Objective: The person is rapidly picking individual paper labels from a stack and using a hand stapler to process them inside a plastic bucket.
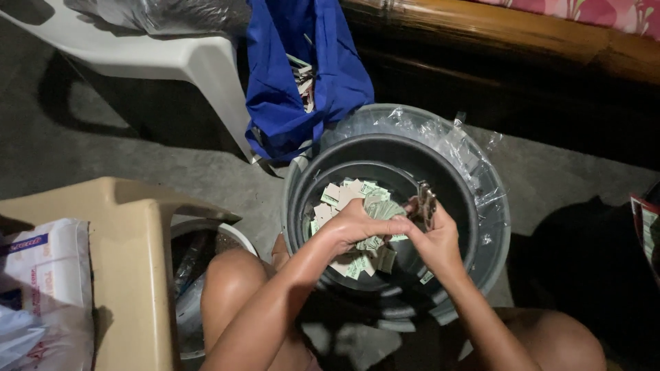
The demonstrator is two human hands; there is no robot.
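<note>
Both my hands work over a dark round basin on the floor between my knees. Several small pale green and cream paper pieces lie in its bottom. My left hand is closed over a few of the green pieces. My right hand touches the left one and pinches a small bundle of brownish pieces that sticks up above its fingers. Clear plastic film is draped over the basin's far rim.
A blue cloth bag holding more paper pieces hangs behind the basin. A white plastic chair stands at upper left, a beige plastic stool with printed bags on it at left. A wooden bench edge runs along the top.
</note>
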